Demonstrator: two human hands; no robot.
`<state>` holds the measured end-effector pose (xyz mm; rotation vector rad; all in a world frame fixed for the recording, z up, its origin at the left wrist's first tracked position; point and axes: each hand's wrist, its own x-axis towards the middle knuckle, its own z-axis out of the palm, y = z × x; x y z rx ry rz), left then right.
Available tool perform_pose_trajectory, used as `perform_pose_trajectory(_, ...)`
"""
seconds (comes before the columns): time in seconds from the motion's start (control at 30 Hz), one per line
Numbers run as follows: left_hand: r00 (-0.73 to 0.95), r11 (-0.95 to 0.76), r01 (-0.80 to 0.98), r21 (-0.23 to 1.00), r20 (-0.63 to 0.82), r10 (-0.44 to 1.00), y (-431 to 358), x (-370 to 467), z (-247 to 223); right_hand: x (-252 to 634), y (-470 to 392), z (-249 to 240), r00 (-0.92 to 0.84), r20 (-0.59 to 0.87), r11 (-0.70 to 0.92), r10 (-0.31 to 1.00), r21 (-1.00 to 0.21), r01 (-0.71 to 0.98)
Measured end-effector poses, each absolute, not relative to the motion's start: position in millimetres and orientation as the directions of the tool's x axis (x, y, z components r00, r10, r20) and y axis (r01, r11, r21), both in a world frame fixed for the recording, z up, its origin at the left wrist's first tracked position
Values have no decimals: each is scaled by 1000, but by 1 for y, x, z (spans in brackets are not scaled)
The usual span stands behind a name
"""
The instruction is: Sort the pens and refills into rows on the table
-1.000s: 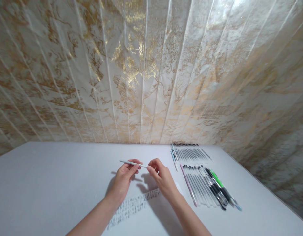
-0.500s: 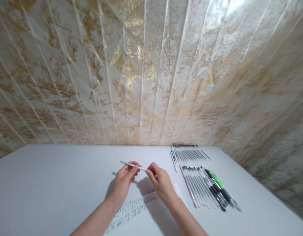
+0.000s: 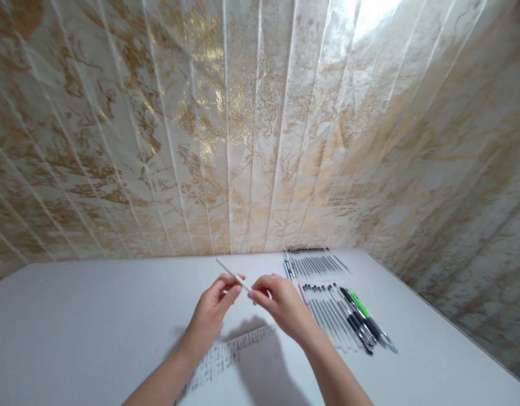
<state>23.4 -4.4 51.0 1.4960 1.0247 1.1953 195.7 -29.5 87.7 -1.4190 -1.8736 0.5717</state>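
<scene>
Gold-veined panelling rises behind a white table [image 3: 74, 316], and both hands meet above its middle. A thin white pen refill [image 3: 231, 274] is held between them: the left hand [image 3: 211, 310] has thumb and fingertips closed round its near part, and the right hand [image 3: 285, 304] pinches the near end where the two hands meet, fingers drawn together. The refill's long axis runs on a slant — its free end points up and away to the left, toward the wall, and the held end comes down to the right. Judging from the grip, this looks like the stage of fitting or working something at the refill's end, and the next move would call for a steady left hand while the right makes a small, precise pull or twist along the axis. Below the wrists lies a paper with handwriting [image 3: 226, 358]; to the right, two rows of pens [image 3: 340, 316] lie side by side.
</scene>
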Motion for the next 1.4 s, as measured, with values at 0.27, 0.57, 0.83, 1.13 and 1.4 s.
perform_pose_trajectory(0.27,490,-496,615,612,196,849,10,61,19,250,-37,117,155,315,259,936,-917,303)
perform_pose_trajectory(0.57,416,-470,600,647,250,874,10,53,23,226,-63,138,74,322,282,944,-901,330)
perform_pose_trajectory(0.83,294,-207,128,970,163,942,-27,-4,16,175,-81,75,-66,66,83,996,-949,303)
perform_pose_trajectory(1.13,355,-62,52,997,40,934,-22,-10,4,168,-82,11,96,26,-2,995,-959,282)
perform_pose_trajectory(1.4,295,-24,82,996,-1,956,-21,-11,14,166,-89,9,68,24,-1,997,-936,352)
